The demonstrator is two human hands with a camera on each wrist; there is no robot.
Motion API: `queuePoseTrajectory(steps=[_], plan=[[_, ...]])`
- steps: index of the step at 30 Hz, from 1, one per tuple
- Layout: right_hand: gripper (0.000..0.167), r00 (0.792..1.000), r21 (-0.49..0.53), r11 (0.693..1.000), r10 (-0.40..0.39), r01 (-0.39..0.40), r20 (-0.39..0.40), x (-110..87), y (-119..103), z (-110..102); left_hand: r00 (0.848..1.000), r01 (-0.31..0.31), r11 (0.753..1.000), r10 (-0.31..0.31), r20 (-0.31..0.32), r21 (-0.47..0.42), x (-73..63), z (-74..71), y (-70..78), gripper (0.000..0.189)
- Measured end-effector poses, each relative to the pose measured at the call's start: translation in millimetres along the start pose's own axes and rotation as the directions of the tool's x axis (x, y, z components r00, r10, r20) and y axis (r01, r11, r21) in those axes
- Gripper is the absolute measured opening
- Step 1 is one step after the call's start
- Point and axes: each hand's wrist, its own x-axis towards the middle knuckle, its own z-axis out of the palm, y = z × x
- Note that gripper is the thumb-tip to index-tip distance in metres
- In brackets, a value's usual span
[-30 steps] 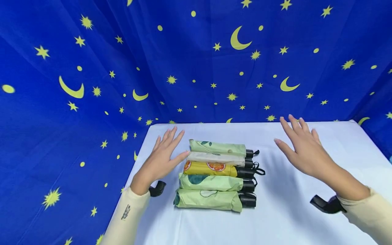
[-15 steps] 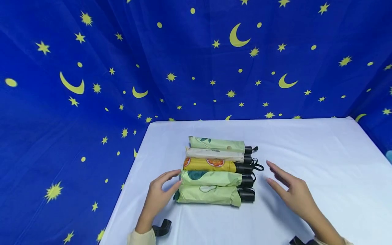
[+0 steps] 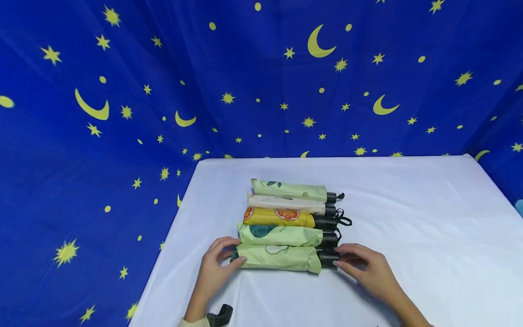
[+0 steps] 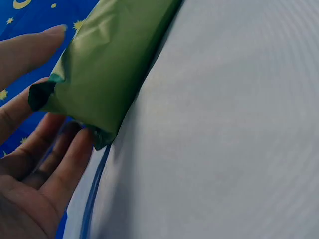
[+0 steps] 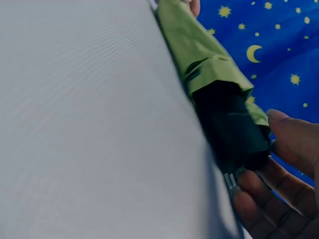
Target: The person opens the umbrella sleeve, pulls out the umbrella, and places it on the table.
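Observation:
Several folded umbrellas lie side by side on the white table, black handles to the right. Nearest is a light green umbrella (image 3: pixel 278 258) with a pear-like print. At its left, fabric end, my left hand (image 3: pixel 214 265) has its fingertips touching the tip; in the left wrist view the thumb (image 4: pixel 35 52) stands off from the fabric. At the other end, my right hand (image 3: pixel 367 272) has its fingers at the black handle (image 5: pixel 229 129), thumb and fingers spread either side of its end. Behind it are another green umbrella (image 3: pixel 290 236), a yellow orange-print one (image 3: pixel 300 219), a white one (image 3: pixel 302 205) and a green one (image 3: pixel 294 190).
The umbrellas lie close together in a row on the white-covered table (image 3: pixel 408 204). A blue curtain (image 3: pixel 253 77) with yellow stars and moons hangs behind and to the sides. A black wrist mount (image 3: pixel 220 315) sits by my left wrist.
Both hands, earlier raised and spread above the table, have come down and inward to the two ends of the nearest green umbrella. The umbrellas themselves have not visibly shifted.

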Motion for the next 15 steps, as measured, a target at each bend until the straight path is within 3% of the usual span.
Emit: queuePoseTrajectory(steps=[3,6,15], plan=[[0.038,1.000,-0.029,1.000,0.003,-0.003,0.024,-2.4,6,2,0.998,0.043,0.998,-0.042,0.046,-0.036,0.7,-3.2,-7.7,0.050],[0.042,0.999,-0.055,0.998,0.008,-0.006,0.033,-3.0,9,2,0.996,0.041,0.998,-0.038,0.076,-0.039,-0.5,-6.3,-11.5,0.053],[0.050,1.000,-0.142,0.990,-0.007,0.011,0.028,-5.9,19,6,0.993,0.087,0.996,-0.084,0.082,-0.037,-0.9,-10.8,-18.5,0.056]])
